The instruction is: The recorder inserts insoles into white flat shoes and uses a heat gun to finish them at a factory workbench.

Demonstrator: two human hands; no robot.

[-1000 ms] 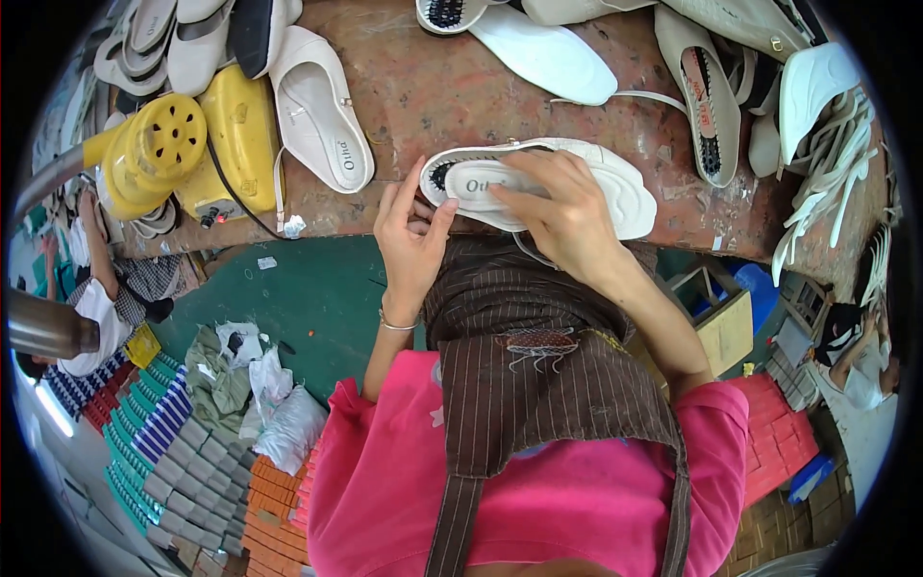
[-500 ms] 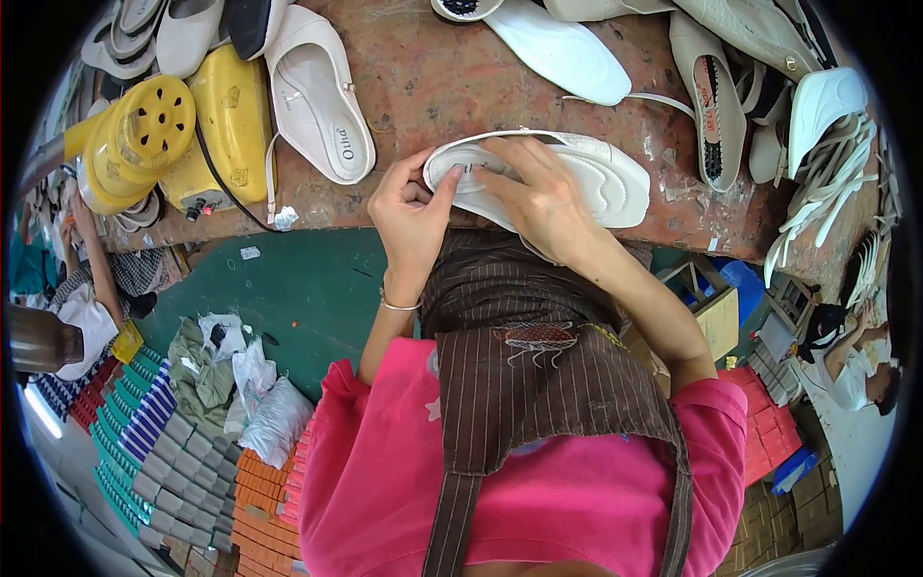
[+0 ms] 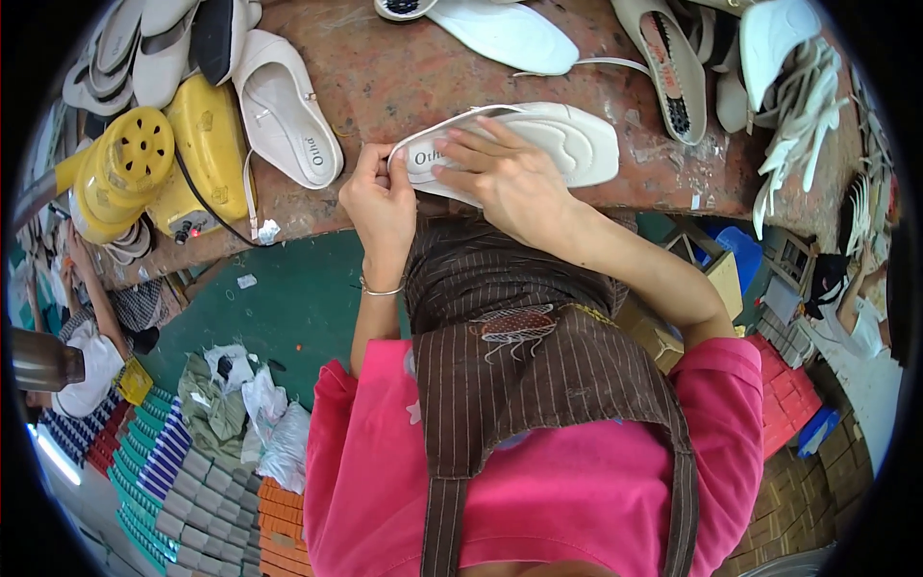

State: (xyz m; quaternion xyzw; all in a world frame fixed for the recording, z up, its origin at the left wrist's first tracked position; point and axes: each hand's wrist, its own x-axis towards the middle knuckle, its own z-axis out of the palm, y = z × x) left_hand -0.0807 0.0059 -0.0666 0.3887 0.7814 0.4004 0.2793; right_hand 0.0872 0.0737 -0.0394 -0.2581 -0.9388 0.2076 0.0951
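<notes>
**Both hands on a white insole at the near edge of the worktop**

Head view. My right hand [image 3: 510,178] lies flat over the heel half of the white insole [image 3: 567,144], so the part beneath my palm is hidden; its fingers are spread a little and pressed down on the insole. My left hand [image 3: 380,197] is at the heel end, thumb and fingers pinched together on the thin white strap [image 3: 452,120] that arcs along the insole's far edge. Whether the strap is fixed to the insole under my hands I cannot tell. The insole lies on the reddish-brown worktop [image 3: 385,77], close to its near edge and just above my striped brown apron [image 3: 538,365].

Further back, a white slip-on shoe [image 3: 288,115] lies beside a yellow machine [image 3: 154,154], whose left part runs off into the dark rim. Another white insole [image 3: 505,34] and a sole with a dark tread [image 3: 668,62] are cut off by the top edge. A bunch of white straps [image 3: 798,125] hangs over the right end of the worktop.

A cardboard box [image 3: 711,279] sits under the worktop's right side; its contents are mostly hidden by my arm. There is bare worktop between the slip-on shoe and my hands. Below left is green floor [image 3: 298,298], with crumpled bags [image 3: 250,413] and stacked flat pieces [image 3: 144,471] nearer the rim.
</notes>
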